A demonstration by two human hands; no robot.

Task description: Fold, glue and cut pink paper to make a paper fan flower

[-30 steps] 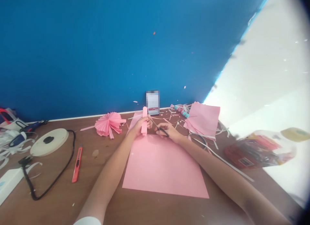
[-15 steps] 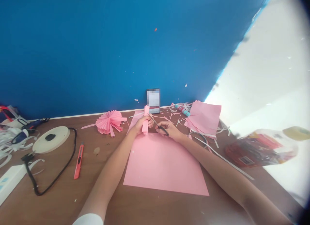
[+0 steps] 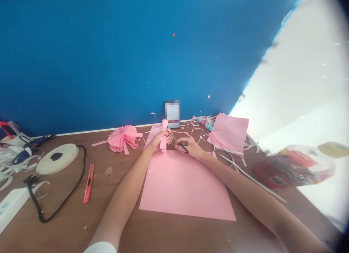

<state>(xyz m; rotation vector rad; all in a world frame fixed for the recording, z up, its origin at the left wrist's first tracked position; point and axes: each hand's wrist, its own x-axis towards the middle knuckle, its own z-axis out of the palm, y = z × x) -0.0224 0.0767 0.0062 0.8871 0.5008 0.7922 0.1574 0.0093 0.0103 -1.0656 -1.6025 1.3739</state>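
Note:
My left hand (image 3: 160,139) is closed on a narrow folded strip of pink paper (image 3: 164,142), held upright. Just right of it, my right hand (image 3: 188,145) holds dark-handled scissors (image 3: 182,147), whose blades point up and left toward the strip. Whether the blades touch the paper is too small to tell. Below both hands a large pink sheet (image 3: 188,187) lies flat on the brown table (image 3: 152,233). A pleated pink paper fan (image 3: 124,138) rests left of my hands.
Left are a red cutter (image 3: 88,183), a white tape roll (image 3: 57,159), a black cable (image 3: 64,207) and a power strip (image 3: 13,205). Behind stands a phone (image 3: 172,113). Pink sheets (image 3: 231,131), paper scraps and a plastic bag (image 3: 294,167) are on the right.

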